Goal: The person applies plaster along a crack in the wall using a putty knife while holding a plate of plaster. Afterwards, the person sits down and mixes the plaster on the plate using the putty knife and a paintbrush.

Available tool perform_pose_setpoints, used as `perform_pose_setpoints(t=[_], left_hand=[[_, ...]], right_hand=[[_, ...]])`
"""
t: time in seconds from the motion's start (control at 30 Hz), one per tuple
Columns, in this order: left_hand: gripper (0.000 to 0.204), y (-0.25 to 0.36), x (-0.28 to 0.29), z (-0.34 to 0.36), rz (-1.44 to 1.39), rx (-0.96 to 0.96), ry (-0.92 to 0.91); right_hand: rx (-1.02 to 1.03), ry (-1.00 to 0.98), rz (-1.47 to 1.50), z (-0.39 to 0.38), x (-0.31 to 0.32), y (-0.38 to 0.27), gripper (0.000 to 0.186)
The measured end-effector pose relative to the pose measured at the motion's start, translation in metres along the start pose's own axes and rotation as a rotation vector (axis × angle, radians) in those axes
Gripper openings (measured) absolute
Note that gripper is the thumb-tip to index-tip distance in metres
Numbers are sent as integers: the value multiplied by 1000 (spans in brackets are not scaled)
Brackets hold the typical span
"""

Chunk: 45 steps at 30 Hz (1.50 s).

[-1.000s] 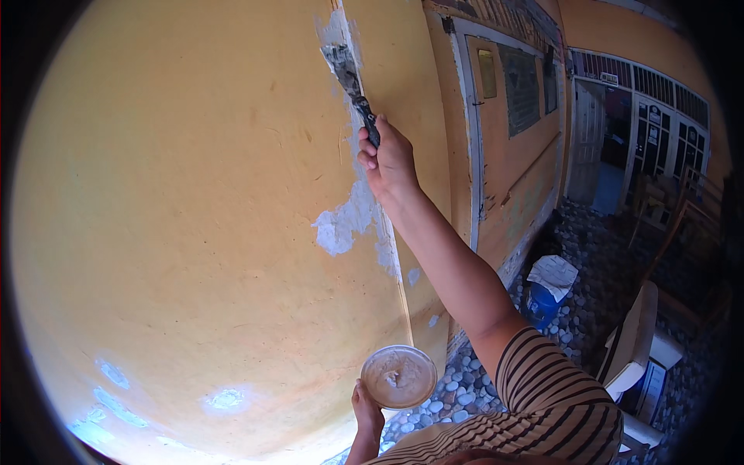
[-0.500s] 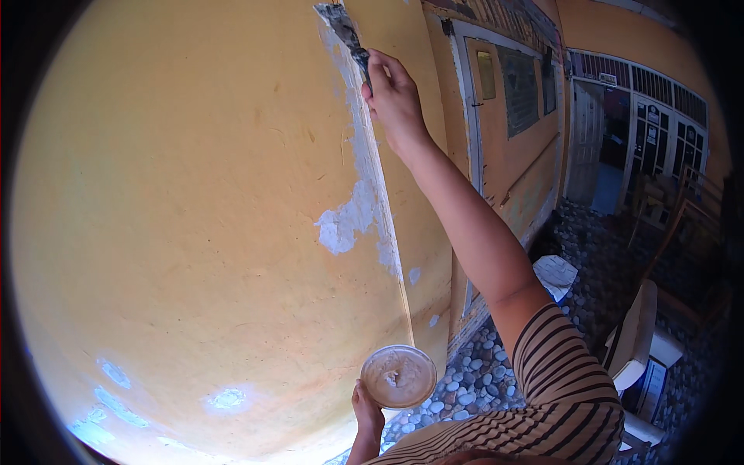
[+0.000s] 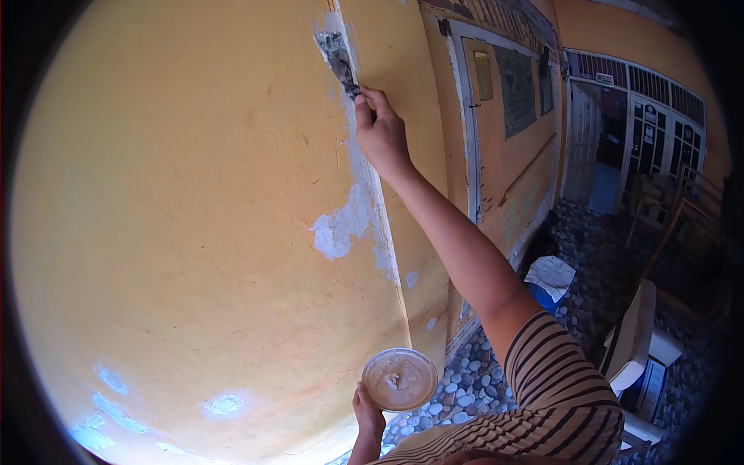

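High up, my right hand point(image 3: 381, 133) is closed round the handle of a putty knife point(image 3: 337, 60). Its wide, smeared blade lies against the orange-yellow wall point(image 3: 194, 170), along the corner edge. A strip of pale grey filler point(image 3: 349, 213) runs down that edge and spreads into a patch at its lower left. Low in the picture, my left hand point(image 3: 368, 411) grips the rim of a round bowl point(image 3: 399, 378) from its left side. Soft beige-grey putty lies in the bowl, with a small raised lump near the middle.
Whitish patches point(image 3: 225, 404) mark the wall at lower left. Pebbled flooring point(image 3: 477, 380) lies at the wall's foot. On the right stand a blue bucket with a pale cover point(image 3: 550, 277), a cushioned chair point(image 3: 632, 337) and wooden furniture point(image 3: 690, 225). Farther back, a door point(image 3: 585, 143) stands open.
My right hand has drawn the putty knife down along the wall edge, leaving fresh pale filler above the blade. My left hand and the bowl have barely moved.
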<state>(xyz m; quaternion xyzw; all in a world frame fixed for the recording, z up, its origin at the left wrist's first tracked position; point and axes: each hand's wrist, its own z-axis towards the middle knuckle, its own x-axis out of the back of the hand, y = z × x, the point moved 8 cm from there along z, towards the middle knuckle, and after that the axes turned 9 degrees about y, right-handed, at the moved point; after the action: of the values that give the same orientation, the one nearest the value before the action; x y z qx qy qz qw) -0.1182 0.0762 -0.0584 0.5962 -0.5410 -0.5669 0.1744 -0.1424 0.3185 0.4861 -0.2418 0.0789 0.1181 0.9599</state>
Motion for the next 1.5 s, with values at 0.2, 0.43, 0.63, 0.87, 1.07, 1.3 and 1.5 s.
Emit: perform_pose_setpoints(t=[0.2,0.43,0.63,0.87,1.07,1.3,1.5], left_hand=[[52,-6,-7,1,29,33,-29],[47,-3,-5,1,-18,-28,58],[47,-2,-10,-2,8,-35,-13],[46,-4,0,-2,-30,-15,43],[45,-5,-3,-1,-27,-9,38],[45,-9,-1,-2,-14,-3,53],[44,-7,-6,-2,-20,-14,26]], right_hand=[[-136,-115,-36,-39,17,15,34],[-27,-61,102,-34,33,-5,35],[331,116,130,39,14,-52,39],[141,-41,-14,33,2,-22,40],[90,-83,-46,-39,28,13,38],[-2,-147,7,-67,63,11,37],[182,-23,70,29,39,-47,38]])
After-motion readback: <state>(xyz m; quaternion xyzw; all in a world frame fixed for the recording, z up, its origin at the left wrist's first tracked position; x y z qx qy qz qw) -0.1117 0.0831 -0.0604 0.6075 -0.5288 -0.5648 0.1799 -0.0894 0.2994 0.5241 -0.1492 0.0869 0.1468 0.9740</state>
